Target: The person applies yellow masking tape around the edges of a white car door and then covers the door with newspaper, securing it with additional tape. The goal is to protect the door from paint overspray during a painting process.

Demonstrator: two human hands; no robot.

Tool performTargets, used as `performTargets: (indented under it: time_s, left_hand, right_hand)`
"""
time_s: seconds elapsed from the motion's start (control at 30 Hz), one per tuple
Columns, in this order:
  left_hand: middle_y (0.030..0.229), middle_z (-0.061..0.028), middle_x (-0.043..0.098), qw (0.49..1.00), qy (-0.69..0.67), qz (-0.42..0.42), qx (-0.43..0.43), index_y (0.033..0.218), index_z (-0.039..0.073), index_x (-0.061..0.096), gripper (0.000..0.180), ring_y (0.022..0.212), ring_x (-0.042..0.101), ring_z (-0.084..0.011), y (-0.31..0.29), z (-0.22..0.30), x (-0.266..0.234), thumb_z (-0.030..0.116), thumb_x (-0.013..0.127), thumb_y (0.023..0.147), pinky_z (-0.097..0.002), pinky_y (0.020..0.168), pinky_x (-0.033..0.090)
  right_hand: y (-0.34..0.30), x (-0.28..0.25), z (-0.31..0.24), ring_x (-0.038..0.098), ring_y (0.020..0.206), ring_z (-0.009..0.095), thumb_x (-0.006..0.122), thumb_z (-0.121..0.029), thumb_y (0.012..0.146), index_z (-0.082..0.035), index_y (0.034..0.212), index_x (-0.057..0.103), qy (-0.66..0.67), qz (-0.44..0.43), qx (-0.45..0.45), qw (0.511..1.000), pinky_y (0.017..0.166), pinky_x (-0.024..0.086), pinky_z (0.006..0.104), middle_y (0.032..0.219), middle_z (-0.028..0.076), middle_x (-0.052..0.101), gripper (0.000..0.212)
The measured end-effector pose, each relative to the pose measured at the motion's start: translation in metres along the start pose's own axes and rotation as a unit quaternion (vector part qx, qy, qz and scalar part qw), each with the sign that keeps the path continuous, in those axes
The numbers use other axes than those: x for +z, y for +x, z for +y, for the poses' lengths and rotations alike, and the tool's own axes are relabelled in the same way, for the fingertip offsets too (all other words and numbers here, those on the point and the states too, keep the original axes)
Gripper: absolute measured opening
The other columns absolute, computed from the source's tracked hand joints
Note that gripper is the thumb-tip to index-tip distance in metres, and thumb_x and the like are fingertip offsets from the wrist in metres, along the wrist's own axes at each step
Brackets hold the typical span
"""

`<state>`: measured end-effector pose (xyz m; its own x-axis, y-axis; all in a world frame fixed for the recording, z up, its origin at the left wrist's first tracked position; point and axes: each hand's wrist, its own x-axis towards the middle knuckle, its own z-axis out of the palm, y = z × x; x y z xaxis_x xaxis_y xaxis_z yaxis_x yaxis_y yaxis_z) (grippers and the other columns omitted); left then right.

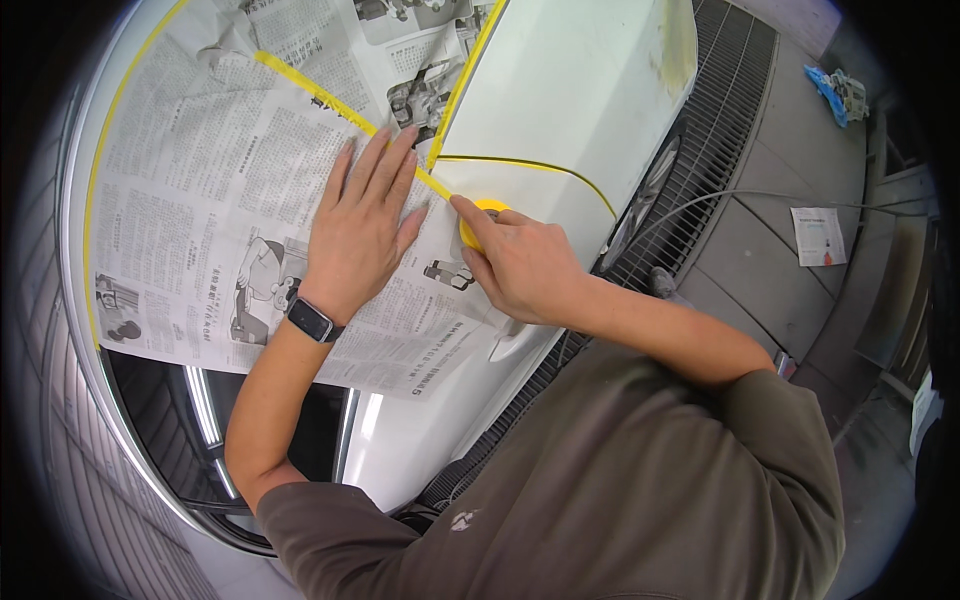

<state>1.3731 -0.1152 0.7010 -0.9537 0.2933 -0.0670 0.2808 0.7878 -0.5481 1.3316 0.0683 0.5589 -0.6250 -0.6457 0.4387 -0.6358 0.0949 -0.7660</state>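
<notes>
My left hand [366, 215] lies flat on a sheet of newspaper [190, 190], its fingers stretched out and the tips reaching a strip of yellow masking tape [310, 90]. In my right hand [525, 262] is a roll of yellow masking tape [469, 236], partly hidden by the fingers. The strip runs diagonally from the upper left, under my left fingertips, to my right index finger. Newspaper covers part of a white car [560, 90], and its loose lower right corner hangs over the door near the handle [515, 342].
Yellow tape [465, 85] edges the newspaper along the body panel, and more follows the curved panel gap. Below the paper a dark window [165, 410] shows. To the right are a floor grating [735, 75], a grey hose [780, 193], a paper sheet [818, 237] and a blue crumpled wrapper [826, 95].
</notes>
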Motion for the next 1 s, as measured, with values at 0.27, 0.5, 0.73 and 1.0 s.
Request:
performTargets:
  time_s: [0.27, 0.5, 0.73, 1.0]
  left_hand:
    - [0.131, 0.0016, 0.062, 0.989, 0.035, 0.113, -0.088, 0.119, 0.001, 0.073, 0.034, 0.120, 0.055, -0.0197, 0.017, 0.020, 0.026, 0.028, 0.071, 0.097, -0.0401, 0.104, 0.038]
    - [0.129, 0.0030, 0.064, 0.975, 0.018, 0.139, -0.173, 0.116, 0.008, 0.076, 0.044, 0.121, 0.056, -0.0214, 0.015, 0.037, 0.033, 0.042, 0.081, 0.088, -0.0439, 0.104, 0.034]
    - [0.131, 0.0033, 0.063, 0.966, 0.011, 0.142, -0.216, 0.120, 0.009, 0.075, 0.055, 0.121, 0.055, -0.0219, 0.013, 0.045, 0.035, 0.051, 0.080, 0.085, -0.0451, 0.105, 0.034]
    - [0.149, -0.0033, 0.057, 0.960, -0.002, 0.101, -0.260, 0.143, 0.006, 0.061, 0.069, 0.137, 0.051, -0.0242, 0.009, 0.062, 0.044, 0.046, 0.078, 0.089, -0.0467, 0.114, 0.034]
  right_hand:
    - [0.004, -0.010, 0.003, 0.070, 0.066, 0.037, 0.060, -0.028, 0.102, -0.001, 0.138, 0.053, -0.032, -0.039, 0.065, 0.997, 0.058, 0.054, 0.0487, 0.082, 0.016, 0.073, 0.045]
    - [0.029, -0.024, 0.013, 0.067, 0.056, 0.035, 0.061, -0.026, 0.099, -0.003, 0.095, 0.062, -0.071, -0.076, 0.049, 0.993, 0.052, 0.052, 0.0476, 0.067, 0.015, 0.069, 0.024]
    - [0.054, -0.022, 0.025, 0.065, 0.053, 0.034, 0.065, -0.026, 0.096, -0.010, 0.105, 0.066, -0.050, -0.120, -0.074, 0.989, 0.052, 0.052, 0.0465, 0.058, 0.010, 0.062, 0.018]
    - [-0.003, -0.060, 0.001, 0.071, 0.066, 0.026, 0.067, -0.014, 0.094, -0.012, 0.108, 0.066, 0.212, -0.108, -0.160, 0.958, 0.075, 0.056, 0.0436, 0.079, 0.009, 0.070, 0.014]
